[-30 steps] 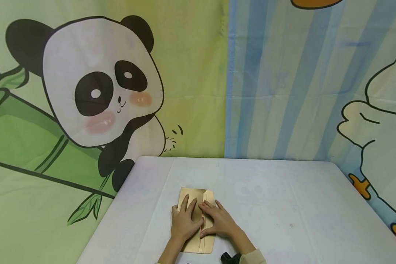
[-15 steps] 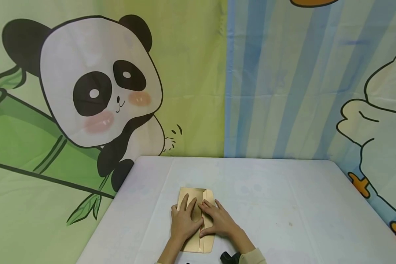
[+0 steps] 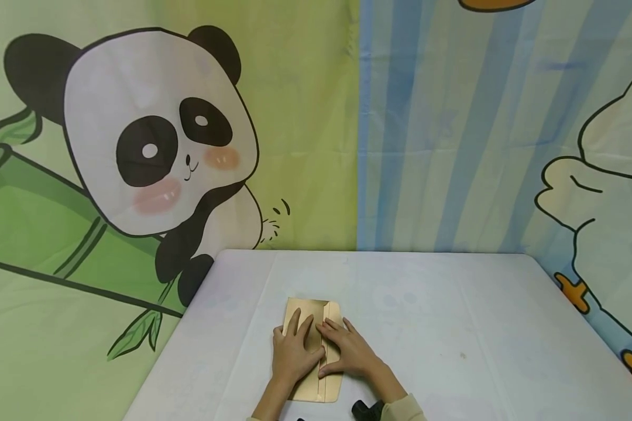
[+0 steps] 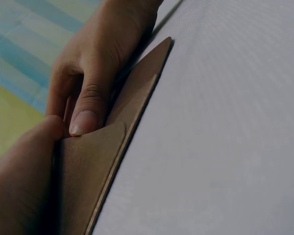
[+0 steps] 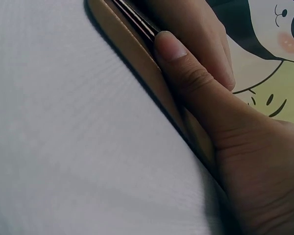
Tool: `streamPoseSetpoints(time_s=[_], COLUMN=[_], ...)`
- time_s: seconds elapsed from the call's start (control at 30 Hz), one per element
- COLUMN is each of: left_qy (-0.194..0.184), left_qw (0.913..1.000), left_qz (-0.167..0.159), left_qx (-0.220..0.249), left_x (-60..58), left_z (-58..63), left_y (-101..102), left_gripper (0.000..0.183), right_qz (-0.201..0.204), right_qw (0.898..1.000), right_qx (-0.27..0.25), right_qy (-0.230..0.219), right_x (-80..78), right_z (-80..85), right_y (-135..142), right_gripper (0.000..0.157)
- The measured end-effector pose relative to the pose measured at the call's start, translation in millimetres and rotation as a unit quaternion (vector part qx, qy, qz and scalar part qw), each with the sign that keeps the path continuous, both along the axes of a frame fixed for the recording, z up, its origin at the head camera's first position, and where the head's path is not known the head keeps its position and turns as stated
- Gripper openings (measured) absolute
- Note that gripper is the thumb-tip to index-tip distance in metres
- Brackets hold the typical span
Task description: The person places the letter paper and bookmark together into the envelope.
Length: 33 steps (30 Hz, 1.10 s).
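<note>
A flat gold-tan folding case (image 3: 312, 389) with a leather-like surface lies lengthwise on the table. A flap with a long seam runs along its right side. My left hand (image 3: 294, 355) rests on the left part with fingers spread, its thumb reaching to the seam. From the right, my right hand (image 3: 351, 352) lies over the flap, thumb and fingertips apart along the seam. In the left wrist view the right thumb (image 4: 88, 110) presses at the edge of the upper layer (image 4: 90, 161). The right wrist view shows that thumb beside a narrow gap between layers. Both palms hide part of the case.
The case lies on a white-covered table (image 3: 426, 327) near its front. A black device (image 3: 367, 410) sits by the right wrist. Behind the table hangs a printed backdrop (image 3: 305, 128) with a panda and blue stripes.
</note>
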<state>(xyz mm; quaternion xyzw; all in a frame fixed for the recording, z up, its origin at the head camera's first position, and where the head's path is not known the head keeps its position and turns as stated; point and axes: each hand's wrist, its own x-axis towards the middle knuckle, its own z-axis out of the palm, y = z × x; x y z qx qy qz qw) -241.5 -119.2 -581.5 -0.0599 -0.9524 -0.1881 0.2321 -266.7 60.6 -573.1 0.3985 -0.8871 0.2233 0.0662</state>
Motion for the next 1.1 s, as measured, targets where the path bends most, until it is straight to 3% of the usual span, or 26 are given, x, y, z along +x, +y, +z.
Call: streamPoseSetpoints(time_s=[0.5, 0.73, 0.93, 1.1], left_qy=[0.018, 0.03, 0.014, -0.024], left_qw=[0.9998, 0.9994, 0.9996, 0.9987], left_qz=[-0.004, -0.002, -0.005, -0.012], left_qx=[-0.009, -0.015, -0.023, -0.042], left_x=[1.1, -0.4, 1.3, 2.9], left_z=[1.5, 0.6, 0.2, 3.1], left_y=[2.6, 0.8, -1.4, -3.9], left_gripper=[0.071, 0.072, 0.073, 0.071], right_qz=[0.004, -0.019, -0.039, -0.044], right_qw=[1.0, 0.998, 0.997, 0.995], right_qx=[-0.016, -0.044, -0.052, -0.071], right_qy=[0.002, -0.04, -0.049, -0.06], right_x=[2.4, 7.8, 13.3, 15.3], right_z=[0.5, 4.6, 2.5, -1.2], right_y=[2.8, 6.2, 11.4, 14.2], right_gripper=[0.102, 0.095, 0.093, 0.092])
